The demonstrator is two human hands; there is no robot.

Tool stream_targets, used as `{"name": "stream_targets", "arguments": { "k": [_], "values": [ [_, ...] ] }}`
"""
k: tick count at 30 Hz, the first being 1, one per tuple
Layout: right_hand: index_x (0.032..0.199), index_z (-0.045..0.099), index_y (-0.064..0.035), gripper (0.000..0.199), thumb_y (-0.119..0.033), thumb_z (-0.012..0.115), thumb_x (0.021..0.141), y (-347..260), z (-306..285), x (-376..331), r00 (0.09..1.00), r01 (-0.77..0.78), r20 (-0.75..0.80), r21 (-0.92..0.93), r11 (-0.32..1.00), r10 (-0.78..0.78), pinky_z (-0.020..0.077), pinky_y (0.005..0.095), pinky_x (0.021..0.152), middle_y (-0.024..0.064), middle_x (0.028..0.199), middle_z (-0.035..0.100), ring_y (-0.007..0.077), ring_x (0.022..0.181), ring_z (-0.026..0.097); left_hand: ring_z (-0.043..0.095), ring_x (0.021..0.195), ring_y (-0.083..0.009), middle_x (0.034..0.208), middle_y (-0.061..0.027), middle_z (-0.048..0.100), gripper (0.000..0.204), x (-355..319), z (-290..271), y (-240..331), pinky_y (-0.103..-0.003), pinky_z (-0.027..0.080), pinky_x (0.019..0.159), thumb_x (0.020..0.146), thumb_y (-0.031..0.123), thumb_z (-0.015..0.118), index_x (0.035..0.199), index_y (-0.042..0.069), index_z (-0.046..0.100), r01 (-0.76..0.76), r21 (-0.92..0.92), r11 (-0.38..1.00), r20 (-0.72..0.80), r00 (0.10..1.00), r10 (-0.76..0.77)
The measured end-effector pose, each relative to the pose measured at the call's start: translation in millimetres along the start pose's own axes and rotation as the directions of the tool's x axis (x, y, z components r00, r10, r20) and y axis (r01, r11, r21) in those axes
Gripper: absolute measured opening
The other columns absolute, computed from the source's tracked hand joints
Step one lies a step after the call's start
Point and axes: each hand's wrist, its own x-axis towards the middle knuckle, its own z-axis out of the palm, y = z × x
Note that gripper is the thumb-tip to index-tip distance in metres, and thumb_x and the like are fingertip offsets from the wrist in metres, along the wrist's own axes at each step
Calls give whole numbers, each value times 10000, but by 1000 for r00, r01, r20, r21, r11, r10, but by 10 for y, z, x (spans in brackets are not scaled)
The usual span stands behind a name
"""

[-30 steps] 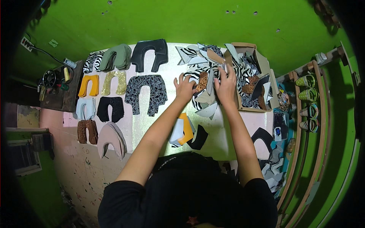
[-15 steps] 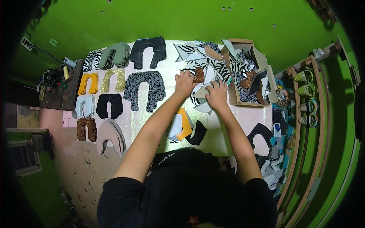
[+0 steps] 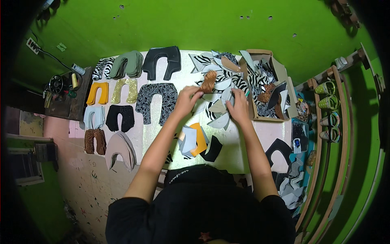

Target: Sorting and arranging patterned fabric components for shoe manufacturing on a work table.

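Arch-shaped stacks line the left side of a pale tabletop (image 3: 233, 151): a zebra-striped stack (image 3: 103, 65), an olive stack (image 3: 128, 61) and a large black stack (image 3: 164, 51) along the back, with an orange stack (image 3: 97, 86), a white stack (image 3: 94, 109) and a dusty-pink stack (image 3: 122, 142) nearer the front. At right, a heap of loose pieces (image 3: 221, 107) lies beside an open cardboard box (image 3: 280, 69), with a curved black piece (image 3: 212, 150) apart in front.

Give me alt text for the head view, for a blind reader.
A person's left hand holds a brown patterned piece; the right hand is at a loose pile of scraps. Arched stacks lie to the left, a cardboard box of scraps to the right.
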Motion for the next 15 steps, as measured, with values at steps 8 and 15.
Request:
{"name": "stream_targets", "arguments": {
  "k": [8,15],
  "values": [
    [1085,494,-38,416,-146,616,703,123,51,621,989,122,-97,60,991,-116,327,414,896,180,1061,453,354,1007,426,581,685,-186,759,-101,619,175,-741,-146,274,-296,444,648,776,125,610,922,31,595,176,-180,968,444,892,-80],
    [1167,437,-18,633,-285,690,652,468,482,1415,997,36,71,37,999,-39,304,436,951,241,1180,401,430,1104,354,554,770,-195,788,-62,609,175,-858,-235,129,-293,430,699,778,235,630,830,68,636,396,-203,896,705,694,-147]
  ]
}}
